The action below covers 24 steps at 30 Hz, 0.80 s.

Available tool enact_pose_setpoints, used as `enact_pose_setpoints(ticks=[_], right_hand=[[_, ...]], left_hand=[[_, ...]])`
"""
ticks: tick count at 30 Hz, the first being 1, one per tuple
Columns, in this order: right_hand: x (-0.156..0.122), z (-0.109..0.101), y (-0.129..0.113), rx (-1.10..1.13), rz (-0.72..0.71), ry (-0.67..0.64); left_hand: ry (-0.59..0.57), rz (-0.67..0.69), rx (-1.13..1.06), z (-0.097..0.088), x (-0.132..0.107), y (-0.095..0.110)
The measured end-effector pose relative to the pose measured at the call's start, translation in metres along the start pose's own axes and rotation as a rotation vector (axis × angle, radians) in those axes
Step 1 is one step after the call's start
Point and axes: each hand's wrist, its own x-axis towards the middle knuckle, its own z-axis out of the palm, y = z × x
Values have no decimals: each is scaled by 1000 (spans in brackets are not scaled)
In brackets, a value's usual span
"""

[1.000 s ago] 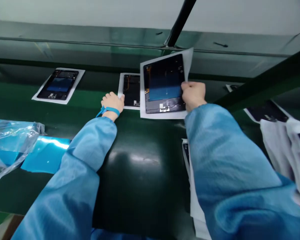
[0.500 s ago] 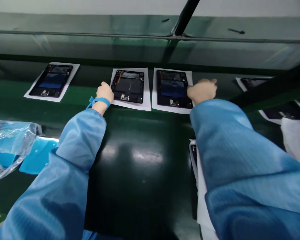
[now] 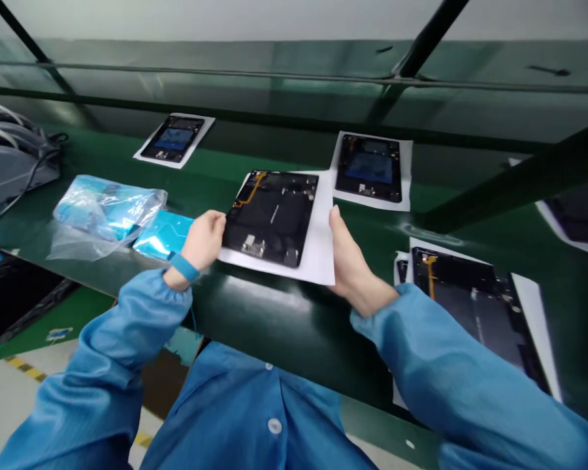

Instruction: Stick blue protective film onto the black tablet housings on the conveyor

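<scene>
An opened black tablet [image 3: 272, 225] with an orange flex cable lies on a white sheet [image 3: 318, 261], tilted above the bench. My left hand [image 3: 204, 240], with a blue wrist strap, is closed on the left edge of tablet and sheet. My right hand [image 3: 350, 258] holds the sheet's right edge, its thumb up and its other fingers mostly hidden. Just behind, a second tablet [image 3: 367, 170] with a blue panel rests on its own sheet. Under my right forearm lies another opened tablet [image 3: 475, 307] on white sheets, partly covered by my sleeve.
One more tablet [image 3: 173, 138] lies at the back left. A clear plastic bag [image 3: 110, 212] with bright blue sheets is left of my hands, beyond it a grey device [image 3: 14, 163] with cables. A dark slanted post [image 3: 509, 176] crosses the right side of the green bench [image 3: 259, 307].
The tablet with the orange cable has come off the back row toward me with its sheet. My right hand has moved from the neighbouring tablet to this sheet's right edge. The view has shifted left.
</scene>
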Motion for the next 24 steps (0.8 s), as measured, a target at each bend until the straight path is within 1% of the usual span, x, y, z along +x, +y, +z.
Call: enact_pose_setpoints(ticks=[1, 3, 5, 6, 8, 10, 13, 15, 17, 18, 20, 21, 22, 23, 24], right_hand=[[-12, 2, 6, 2, 26, -6], [-30, 1, 19, -11, 70, 30], [-42, -4, 31, -13, 97, 72], [-47, -8, 36, -9, 102, 87], [-55, -16, 44, -6, 108, 104], [-62, -25, 48, -4, 114, 117], [-68, -38, 51, -79, 107, 127], [-71, -48, 49, -244, 72, 128], [-74, -58, 46, -568, -13, 156], [-77, -61, 45, -772, -86, 207], [-84, -64, 42, -1157, -298, 363], [-89, -61, 41, -1280, -419, 429], [-94, -56, 41, -1336, -531, 459], [-99, -47, 42, -1335, -618, 438], [-103, -35, 43, -1294, -668, 365]], left_hand=[[4, 24, 30, 2, -18, -3], [-24, 69, 97, 4, -46, -8], [-62, 106, 171, -1, -58, -17], [-63, 111, 211, -7, -58, -23], [-31, 86, 288, -24, -47, -40], [-17, 33, 340, -42, -28, -59], [-110, -21, 338, -65, -1, -82], [-184, -24, 302, -74, 8, -90], [-245, -18, 257, -80, 12, -93], [-273, -17, 233, -82, 13, -93], [-304, -19, 193, -88, 12, -93], [-300, -19, 181, -91, 11, -92], [-279, -18, 177, -95, 9, -90], [-244, -15, 179, -98, 6, -88], [-200, -10, 185, -102, 2, -86]])
